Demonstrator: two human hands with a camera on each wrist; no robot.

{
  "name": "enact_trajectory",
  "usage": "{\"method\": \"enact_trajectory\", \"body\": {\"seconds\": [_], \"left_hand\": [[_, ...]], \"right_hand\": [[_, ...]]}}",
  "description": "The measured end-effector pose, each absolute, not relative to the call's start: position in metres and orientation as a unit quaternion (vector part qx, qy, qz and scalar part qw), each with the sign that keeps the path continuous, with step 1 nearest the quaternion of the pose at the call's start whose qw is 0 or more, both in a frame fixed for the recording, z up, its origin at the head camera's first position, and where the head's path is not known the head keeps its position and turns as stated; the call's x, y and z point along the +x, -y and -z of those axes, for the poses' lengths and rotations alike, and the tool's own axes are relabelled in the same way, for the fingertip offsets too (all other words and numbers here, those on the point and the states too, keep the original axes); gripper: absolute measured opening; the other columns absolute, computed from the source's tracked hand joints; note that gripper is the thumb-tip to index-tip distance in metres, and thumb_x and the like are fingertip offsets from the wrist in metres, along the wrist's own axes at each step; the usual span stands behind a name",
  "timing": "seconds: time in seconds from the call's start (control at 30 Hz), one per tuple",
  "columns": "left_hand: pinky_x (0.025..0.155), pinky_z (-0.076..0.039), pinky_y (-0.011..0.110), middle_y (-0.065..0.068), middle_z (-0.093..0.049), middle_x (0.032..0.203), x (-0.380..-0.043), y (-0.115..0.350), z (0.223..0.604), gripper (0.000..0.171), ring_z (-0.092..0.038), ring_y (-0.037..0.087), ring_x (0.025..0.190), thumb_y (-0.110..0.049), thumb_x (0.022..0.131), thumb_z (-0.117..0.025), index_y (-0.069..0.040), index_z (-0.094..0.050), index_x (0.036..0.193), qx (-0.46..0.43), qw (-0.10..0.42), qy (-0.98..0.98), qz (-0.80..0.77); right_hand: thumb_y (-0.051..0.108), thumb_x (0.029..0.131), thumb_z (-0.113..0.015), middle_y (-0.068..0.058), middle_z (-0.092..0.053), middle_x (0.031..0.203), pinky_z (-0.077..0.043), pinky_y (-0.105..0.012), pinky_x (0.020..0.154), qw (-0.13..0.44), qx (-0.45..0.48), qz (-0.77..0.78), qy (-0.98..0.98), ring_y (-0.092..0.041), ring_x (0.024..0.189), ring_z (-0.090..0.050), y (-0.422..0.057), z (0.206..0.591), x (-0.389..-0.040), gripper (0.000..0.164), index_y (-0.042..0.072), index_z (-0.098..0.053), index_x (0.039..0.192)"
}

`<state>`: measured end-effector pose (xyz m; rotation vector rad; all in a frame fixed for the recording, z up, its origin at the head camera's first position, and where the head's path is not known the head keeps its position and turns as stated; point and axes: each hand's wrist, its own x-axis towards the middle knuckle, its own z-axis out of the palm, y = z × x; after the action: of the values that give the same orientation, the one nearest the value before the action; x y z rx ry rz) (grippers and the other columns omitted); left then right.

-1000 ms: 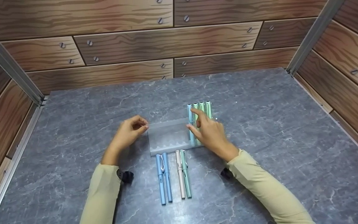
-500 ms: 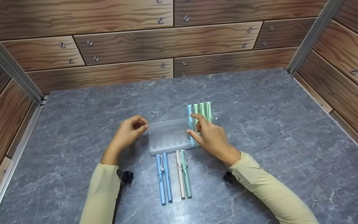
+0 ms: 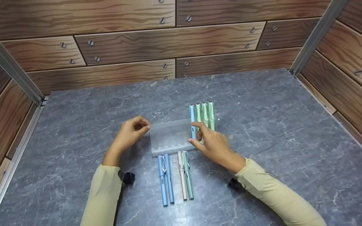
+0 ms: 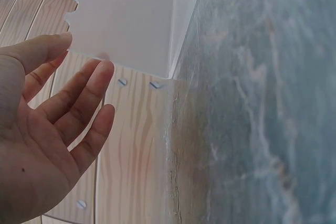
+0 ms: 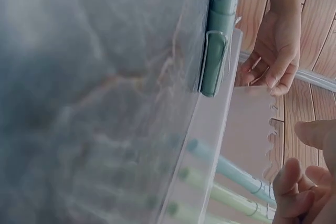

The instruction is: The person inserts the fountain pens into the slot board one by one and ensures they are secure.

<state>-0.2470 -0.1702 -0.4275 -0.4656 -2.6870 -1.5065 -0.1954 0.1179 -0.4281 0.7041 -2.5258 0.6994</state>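
My left hand (image 3: 130,133) pinches the left edge of a translucent pen tray (image 3: 170,136) between thumb and forefinger. Notches run along the tray's edge in the left wrist view. A light blue pen (image 3: 192,110) lies in the right part of the tray, beside three light green pens (image 3: 205,111). Over the lower ends of these pens hovers my right hand (image 3: 215,142), thumb and forefinger spread apart, with nothing between them. In the right wrist view, the other fingers of my right hand (image 5: 310,187) bend inward.
Two blue pens (image 3: 162,175) lie in front of the tray on the grey marbled table (image 3: 74,131). To their right are a silver pen (image 3: 182,180) and a dark green pen (image 3: 188,179), side by side. Wood-patterned walls (image 3: 168,44) surround the table.
My right hand has slid toward me along the light blue pen, uncovering more of the pens. My left hand stays at the tray's edge, and the pens keep their places.
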Motion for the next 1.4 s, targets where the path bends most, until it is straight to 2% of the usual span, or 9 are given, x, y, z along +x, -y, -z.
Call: {"method": "enact_trajectory", "body": {"seconds": [0.1, 0.27, 0.47, 0.73, 0.9, 1.1, 1.4], "left_hand": [[0.079, -0.051, 0.032, 0.014, -0.071, 0.097, -0.247, 0.170, 0.428, 0.009, -0.066, 0.023, 0.088, -0.009, 0.090, -0.066, -0.003, -0.066, 0.097, -0.151, 0.012, 0.863, 0.482], [0.080, -0.051, 0.033, 0.013, -0.071, 0.098, -0.247, 0.171, 0.427, 0.009, -0.065, 0.022, 0.089, -0.011, 0.091, -0.066, -0.005, -0.066, 0.097, -0.147, 0.006, 0.866, 0.477], [0.082, -0.051, 0.036, 0.014, -0.071, 0.098, -0.247, 0.170, 0.427, 0.010, -0.065, 0.024, 0.089, -0.010, 0.090, -0.066, -0.004, -0.066, 0.097, -0.148, 0.008, 0.865, 0.480], [0.081, -0.051, 0.035, 0.014, -0.070, 0.096, -0.248, 0.171, 0.430, 0.009, -0.065, 0.023, 0.088, -0.009, 0.090, -0.066, -0.003, -0.066, 0.097, -0.147, 0.009, 0.861, 0.486], [0.078, -0.050, 0.031, 0.013, -0.070, 0.096, -0.247, 0.171, 0.429, 0.009, -0.064, 0.022, 0.087, -0.009, 0.090, -0.066, -0.003, -0.066, 0.097, -0.145, 0.007, 0.861, 0.487], [0.080, -0.051, 0.033, 0.014, -0.070, 0.098, -0.247, 0.170, 0.429, 0.009, -0.065, 0.023, 0.089, -0.009, 0.090, -0.066, -0.003, -0.066, 0.097, -0.146, 0.009, 0.862, 0.485], [0.083, -0.052, 0.035, 0.014, -0.071, 0.098, -0.246, 0.170, 0.427, 0.009, -0.065, 0.023, 0.090, -0.009, 0.090, -0.066, -0.003, -0.066, 0.097, -0.144, 0.010, 0.860, 0.489]], "right_hand": [[0.029, 0.085, -0.074, 0.004, -0.056, 0.070, -0.031, -0.018, 0.045, 0.186, 0.250, -0.273, 0.910, 0.002, 0.051, -0.030, -0.119, 0.428, -0.192, 0.050, 0.010, -0.052, 0.126], [0.027, 0.085, -0.074, 0.007, -0.055, 0.072, -0.034, -0.018, 0.050, 0.110, 0.231, -0.332, 0.908, 0.001, 0.054, -0.037, -0.120, 0.428, -0.188, 0.051, 0.009, -0.052, 0.127], [0.026, 0.085, -0.074, 0.003, -0.056, 0.074, -0.042, -0.019, 0.050, 0.041, 0.230, -0.392, 0.890, 0.000, 0.055, -0.044, -0.121, 0.430, -0.183, 0.051, 0.008, -0.052, 0.128], [0.029, 0.086, -0.072, 0.003, -0.058, 0.079, -0.044, -0.020, 0.053, -0.006, 0.240, -0.394, 0.887, 0.000, 0.058, -0.047, -0.120, 0.434, -0.176, 0.050, 0.006, -0.052, 0.126], [0.032, 0.087, -0.071, 0.004, -0.059, 0.079, -0.041, -0.019, 0.049, -0.036, 0.235, -0.387, 0.891, -0.001, 0.054, -0.045, -0.120, 0.435, -0.174, 0.047, 0.008, -0.054, 0.124], [0.029, 0.086, -0.072, 0.003, -0.060, 0.080, -0.038, -0.018, 0.045, -0.082, 0.223, -0.386, 0.891, -0.002, 0.052, -0.044, -0.119, 0.435, -0.173, 0.044, 0.009, -0.056, 0.121], [0.029, 0.084, -0.074, 0.005, -0.061, 0.080, -0.043, -0.020, 0.054, -0.105, 0.235, -0.344, 0.903, -0.003, 0.057, -0.047, -0.119, 0.436, -0.174, 0.049, 0.010, -0.055, 0.125]]}}
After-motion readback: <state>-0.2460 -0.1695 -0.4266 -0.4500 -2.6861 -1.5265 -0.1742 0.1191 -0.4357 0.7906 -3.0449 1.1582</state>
